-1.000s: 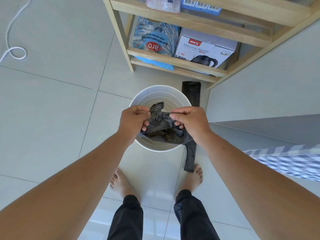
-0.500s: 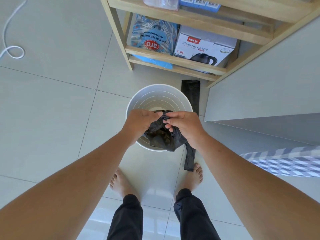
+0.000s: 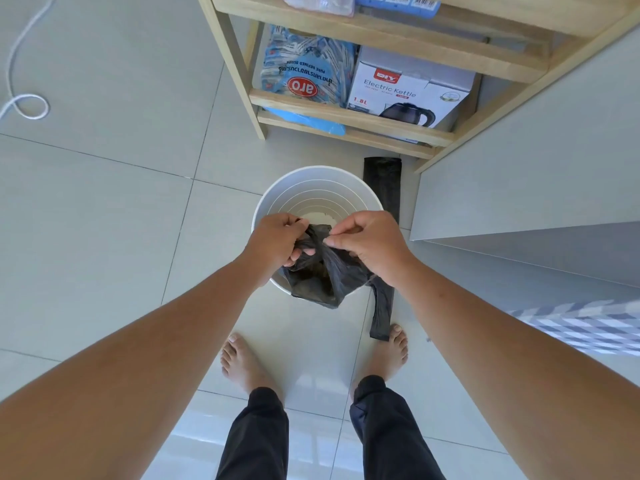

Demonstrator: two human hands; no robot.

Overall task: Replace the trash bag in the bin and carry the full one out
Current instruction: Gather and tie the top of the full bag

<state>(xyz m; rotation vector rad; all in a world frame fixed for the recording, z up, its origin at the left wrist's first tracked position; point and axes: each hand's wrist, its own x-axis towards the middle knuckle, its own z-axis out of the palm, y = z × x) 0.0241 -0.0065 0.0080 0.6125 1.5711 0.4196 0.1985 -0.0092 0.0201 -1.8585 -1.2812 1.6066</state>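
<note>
Gripping one black bag [image 3: 323,275]: two hands [image 3: 277,242].

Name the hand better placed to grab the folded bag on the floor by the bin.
Right hand: the folded bag lies right of the bin; left hand would cross over.

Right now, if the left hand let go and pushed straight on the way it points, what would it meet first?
Probably the right hand: the left hand faces it across the black trash bag both grip. Depth is unclear.
</note>
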